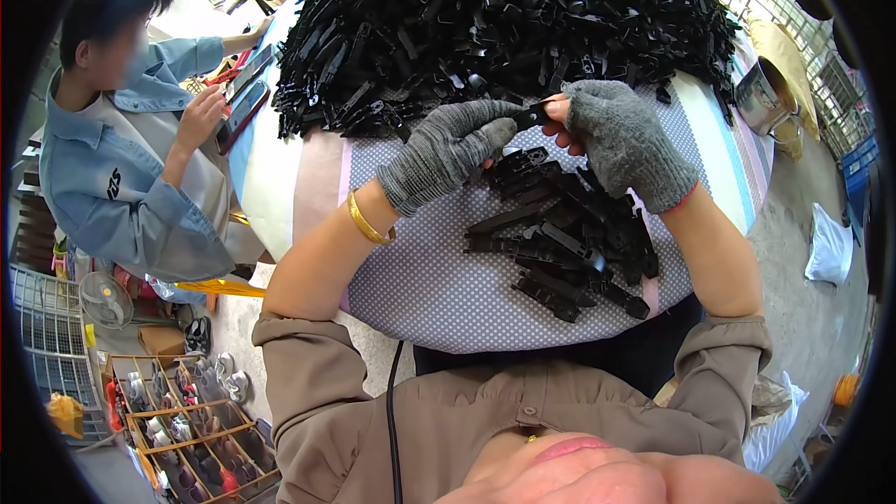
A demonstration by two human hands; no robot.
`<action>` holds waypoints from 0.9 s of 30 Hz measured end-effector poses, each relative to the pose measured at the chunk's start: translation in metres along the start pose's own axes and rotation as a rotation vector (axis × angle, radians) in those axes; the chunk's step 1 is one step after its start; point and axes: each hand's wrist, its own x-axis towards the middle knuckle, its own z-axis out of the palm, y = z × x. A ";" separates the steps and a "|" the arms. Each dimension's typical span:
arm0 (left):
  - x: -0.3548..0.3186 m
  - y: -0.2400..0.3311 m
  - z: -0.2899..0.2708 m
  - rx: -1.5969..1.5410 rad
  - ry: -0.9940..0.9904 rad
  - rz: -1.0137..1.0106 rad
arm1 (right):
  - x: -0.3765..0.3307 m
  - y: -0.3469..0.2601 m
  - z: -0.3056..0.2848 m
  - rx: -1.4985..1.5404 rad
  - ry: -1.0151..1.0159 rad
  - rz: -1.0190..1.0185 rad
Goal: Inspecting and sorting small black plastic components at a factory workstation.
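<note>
My left hand (450,151) wears a grey knit glove and a gold bangle sits at its wrist. My right hand (623,142), in a fingerless grey glove with a red hem, is opposite it. Between them is a small flat black plastic piece (532,118), pinched at both ends by my fingers. Just below my hands, several long black plastic pieces (569,247) lie in a small loose pile. Beyond my hands rises a big heap of similar black pieces (504,23); their exact kind is hard to make out.
The round table has a dotted, striped cloth (411,280). At the left, another person (140,149) sits with phone-like devices (245,107) at the table edge. A metal bucket (767,98) stands right of the heap. A shoe rack (191,429) and fan (105,300) are lower left.
</note>
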 end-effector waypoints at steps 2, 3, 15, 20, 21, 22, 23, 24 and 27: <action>-0.004 0.004 0.004 0.082 0.052 0.016 | -0.002 0.000 0.003 0.003 -0.005 -0.026; -0.006 0.006 0.006 0.161 0.101 0.031 | -0.002 0.000 0.004 -0.043 -0.006 -0.051; -0.010 0.011 0.041 0.374 -0.015 0.434 | -0.021 -0.017 0.041 0.176 -0.102 -0.128; -0.018 0.011 0.052 0.463 0.063 0.625 | -0.032 -0.015 0.044 0.060 -0.080 -0.257; -0.021 0.014 0.053 0.531 0.083 0.591 | -0.030 -0.014 0.039 0.034 -0.138 -0.297; -0.022 0.018 0.052 0.601 0.106 0.557 | -0.025 -0.013 0.035 0.006 -0.198 -0.339; -0.024 0.023 0.053 0.716 0.062 0.502 | -0.020 -0.012 0.033 0.287 -0.194 -0.277; -0.025 0.023 0.056 0.704 0.052 0.511 | -0.008 -0.013 0.018 0.303 -0.251 -0.358; -0.033 0.007 0.069 0.968 0.028 0.647 | 0.020 0.004 -0.007 -0.099 -0.033 -0.557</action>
